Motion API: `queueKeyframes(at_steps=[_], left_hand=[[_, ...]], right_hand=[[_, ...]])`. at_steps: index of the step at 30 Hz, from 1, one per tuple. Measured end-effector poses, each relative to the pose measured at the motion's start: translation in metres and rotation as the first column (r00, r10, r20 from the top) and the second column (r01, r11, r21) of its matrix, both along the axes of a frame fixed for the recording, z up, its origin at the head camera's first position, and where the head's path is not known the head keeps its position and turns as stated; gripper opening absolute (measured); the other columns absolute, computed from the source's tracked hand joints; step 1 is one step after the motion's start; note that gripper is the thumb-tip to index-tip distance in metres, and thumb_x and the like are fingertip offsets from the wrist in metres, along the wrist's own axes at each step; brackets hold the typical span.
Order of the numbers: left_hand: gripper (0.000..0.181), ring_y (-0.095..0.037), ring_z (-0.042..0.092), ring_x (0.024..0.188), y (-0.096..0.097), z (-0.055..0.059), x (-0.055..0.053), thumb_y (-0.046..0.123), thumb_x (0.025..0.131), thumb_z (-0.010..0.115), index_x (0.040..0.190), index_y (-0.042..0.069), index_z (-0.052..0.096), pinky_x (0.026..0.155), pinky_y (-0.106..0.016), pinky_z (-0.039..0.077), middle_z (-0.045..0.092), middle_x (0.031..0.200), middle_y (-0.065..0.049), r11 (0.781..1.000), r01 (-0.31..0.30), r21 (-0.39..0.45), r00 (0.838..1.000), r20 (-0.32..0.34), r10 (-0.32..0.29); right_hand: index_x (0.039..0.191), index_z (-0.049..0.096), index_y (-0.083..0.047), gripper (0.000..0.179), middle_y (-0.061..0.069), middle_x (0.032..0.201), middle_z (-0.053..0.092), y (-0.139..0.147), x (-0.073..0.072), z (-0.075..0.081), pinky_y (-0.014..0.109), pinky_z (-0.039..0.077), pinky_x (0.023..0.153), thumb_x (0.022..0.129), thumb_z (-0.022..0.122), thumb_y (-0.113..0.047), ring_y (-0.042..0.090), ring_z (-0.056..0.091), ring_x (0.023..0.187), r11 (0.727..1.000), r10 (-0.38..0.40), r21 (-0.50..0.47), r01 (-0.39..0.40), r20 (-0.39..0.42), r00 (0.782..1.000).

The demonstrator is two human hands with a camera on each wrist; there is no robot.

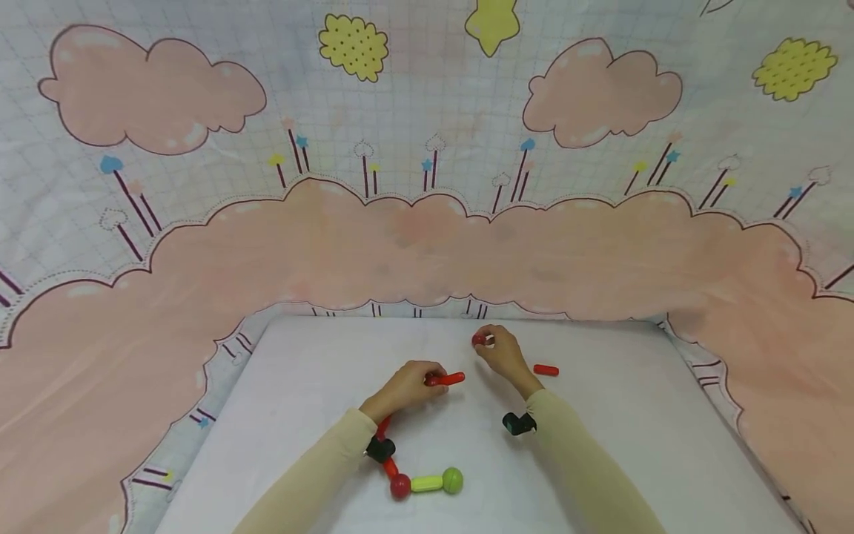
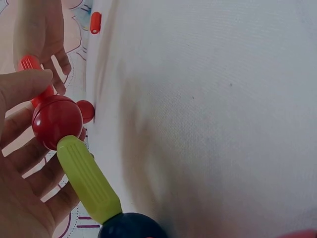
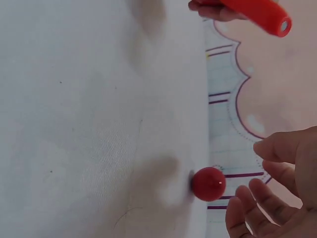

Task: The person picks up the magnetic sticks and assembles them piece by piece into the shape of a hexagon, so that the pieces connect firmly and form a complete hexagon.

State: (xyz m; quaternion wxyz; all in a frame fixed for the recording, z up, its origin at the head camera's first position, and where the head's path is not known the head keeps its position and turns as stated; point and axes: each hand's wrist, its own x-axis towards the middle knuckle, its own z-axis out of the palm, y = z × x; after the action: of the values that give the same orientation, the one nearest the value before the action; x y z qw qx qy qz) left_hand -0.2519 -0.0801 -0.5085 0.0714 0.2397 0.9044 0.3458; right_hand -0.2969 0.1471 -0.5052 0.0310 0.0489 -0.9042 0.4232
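My left hand [image 1: 415, 382] pinches a red toy stick [image 1: 454, 379] with thumb and fingers. This stick joins a dark red ball [image 2: 58, 121], followed by a lime stick [image 2: 89, 178] and a dark blue ball [image 2: 131, 227]. My right hand [image 1: 502, 352] reaches toward a loose red ball [image 1: 478, 340] near the table's far edge. In the right wrist view its fingers [image 3: 277, 146] are parted and stand just short of that ball. A metal disc shows at the held stick's free end.
A loose red stick [image 1: 545, 370] lies right of my right hand. Near the front, a red ball [image 1: 400, 486], lime stick [image 1: 427, 483] and green ball [image 1: 452, 480] form a row, with red sticks partly under my left forearm. The white table [image 1: 600, 415] meets a patterned cloth behind.
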Motion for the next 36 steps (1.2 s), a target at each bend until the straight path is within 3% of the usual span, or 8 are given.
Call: queueKeyframes(at_steps=[6,11,18,24,36], left_hand=[[0.015,-0.011,0.054,0.075,-0.005,-0.004,0.004,0.022,0.087,0.073,0.102,0.02,0.071,0.065,-0.024,0.046,0.064,0.084,0.006,1.0,0.0,-0.003,1.0,0.011,0.0],[0.015,-0.011,0.054,0.076,-0.006,-0.003,0.004,0.021,0.087,0.073,0.102,0.02,0.071,0.067,-0.024,0.046,0.065,0.085,0.006,1.0,-0.003,-0.005,1.0,0.004,0.003],[0.014,-0.011,0.053,0.075,-0.005,-0.001,0.002,0.022,0.088,0.073,0.101,0.021,0.071,0.064,-0.024,0.045,0.064,0.083,0.007,1.0,0.001,0.001,1.0,-0.007,-0.001],[0.014,-0.01,0.053,0.074,-0.004,0.0,0.001,0.022,0.087,0.073,0.101,0.021,0.071,0.063,-0.023,0.044,0.064,0.083,0.007,1.0,0.008,-0.005,1.0,-0.023,-0.008],[0.015,-0.009,0.054,0.076,-0.003,-0.001,0.0,0.022,0.087,0.073,0.103,0.021,0.071,0.067,-0.023,0.046,0.065,0.086,0.007,1.0,0.008,-0.017,1.0,-0.014,-0.008]], right_hand=[[0.128,0.059,-0.007,0.04,0.02,0.134,0.051,-0.009,-0.014,-0.014,0.048,0.05,0.096,0.089,0.068,-0.014,0.034,0.056,0.114,0.997,-0.01,0.073,0.009,0.017,1.0],[0.138,0.052,-0.008,0.052,0.02,0.144,0.044,-0.014,-0.019,-0.019,0.048,0.044,0.106,0.089,0.069,-0.014,0.035,0.05,0.126,0.99,0.022,0.134,-0.031,0.065,0.998],[0.134,0.055,-0.006,0.045,0.021,0.138,0.049,-0.014,-0.019,-0.023,0.049,0.044,0.105,0.09,0.065,-0.009,0.035,0.051,0.123,0.986,0.025,0.163,-0.038,0.077,0.997],[0.131,0.057,-0.01,0.039,0.017,0.125,0.057,-0.01,-0.019,-0.029,0.048,0.047,0.101,0.092,0.063,-0.009,0.032,0.054,0.114,0.992,-0.002,0.122,-0.009,0.092,0.996],[0.13,0.058,-0.012,0.037,0.013,0.125,0.06,-0.005,-0.012,-0.032,0.045,0.049,0.099,0.094,0.065,-0.017,0.029,0.056,0.113,0.999,-0.026,0.046,0.022,0.1,0.995]])
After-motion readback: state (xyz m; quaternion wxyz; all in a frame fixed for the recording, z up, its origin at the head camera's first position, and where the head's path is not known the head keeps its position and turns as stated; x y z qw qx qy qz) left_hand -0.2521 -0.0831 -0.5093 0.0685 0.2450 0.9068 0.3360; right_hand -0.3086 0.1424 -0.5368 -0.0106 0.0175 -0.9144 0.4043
